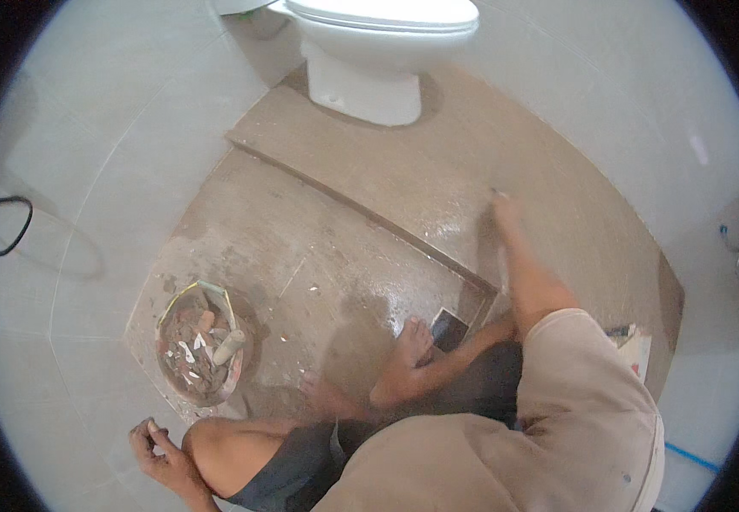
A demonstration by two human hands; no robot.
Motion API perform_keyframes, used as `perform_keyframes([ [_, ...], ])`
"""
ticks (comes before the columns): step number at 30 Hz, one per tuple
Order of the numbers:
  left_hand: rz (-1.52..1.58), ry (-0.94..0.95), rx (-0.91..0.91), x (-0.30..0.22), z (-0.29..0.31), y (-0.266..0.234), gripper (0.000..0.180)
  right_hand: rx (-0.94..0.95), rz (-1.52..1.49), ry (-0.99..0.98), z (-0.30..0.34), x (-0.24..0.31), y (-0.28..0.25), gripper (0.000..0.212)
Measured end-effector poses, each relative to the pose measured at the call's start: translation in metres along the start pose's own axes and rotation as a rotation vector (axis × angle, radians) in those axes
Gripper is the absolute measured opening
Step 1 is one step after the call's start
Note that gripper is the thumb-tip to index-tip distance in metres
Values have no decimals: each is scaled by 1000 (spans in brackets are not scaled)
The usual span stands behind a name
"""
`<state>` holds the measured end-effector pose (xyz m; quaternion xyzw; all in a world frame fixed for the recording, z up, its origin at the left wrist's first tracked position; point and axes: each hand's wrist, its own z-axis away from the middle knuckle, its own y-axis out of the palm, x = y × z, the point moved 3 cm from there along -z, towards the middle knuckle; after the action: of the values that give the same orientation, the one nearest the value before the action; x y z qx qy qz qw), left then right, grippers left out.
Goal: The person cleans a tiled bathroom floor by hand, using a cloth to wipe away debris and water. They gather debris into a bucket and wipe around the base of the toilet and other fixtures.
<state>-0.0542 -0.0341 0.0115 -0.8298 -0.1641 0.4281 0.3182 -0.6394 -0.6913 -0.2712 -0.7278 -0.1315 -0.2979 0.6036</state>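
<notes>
My right hand point(503, 211) reaches far out onto the raised part of the brown tiled floor point(386, 162). Its fingers are drawn together at the surface, a small dark tip showing at their ends; what it is I cannot make out. Beside my left knee, my left hand point(160, 452) hangs with curled fingers and nothing visible in it. Nearest to that hand stands a round pail point(234, 382) filled with grey-brown rubble and white shards. A pale cylindrical piece point(228, 347) lies on top of the rubble.
A white toilet point(365, 81) stands on the raised floor at the back. A low step edge point(352, 205) crosses diagonally. By my right foot is a dark square point(448, 329) in the floor. A black cable loop point(28, 226) hangs left; a box point(635, 348) sits right.
</notes>
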Motion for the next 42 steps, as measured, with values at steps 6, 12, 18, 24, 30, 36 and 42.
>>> perform_keyframes([
  [6, -170, -28, -42, 24, -12, -53, 15, 340, 125, 27, 49, 99, 71, 42],
  [12, -179, 53, 7, -10, -21, -26, 17, 753, -60, -309, 117, 254, 144, 44],
  [18, -153, 42, -17, -13, -23, -7, 20, 548, 63, -280, 58, 305, 179, 42],
  [24, -124, -57, 26, -1, -29, -14, 20, 770, 46, -460, 121, 382, 218, 45],
  [30, -252, 95, 35, 2, -43, -15, 24, 942, -30, -417, 162, 385, 223, 47],
  [36, -228, -6, 391, -28, -48, 20, 46, 800, -259, -755, 291, 287, 254, 37],
  [42, -84, 241, 685, -64, -61, 48, 27, 909, -438, -413, 409, 289, 169, 25],
])
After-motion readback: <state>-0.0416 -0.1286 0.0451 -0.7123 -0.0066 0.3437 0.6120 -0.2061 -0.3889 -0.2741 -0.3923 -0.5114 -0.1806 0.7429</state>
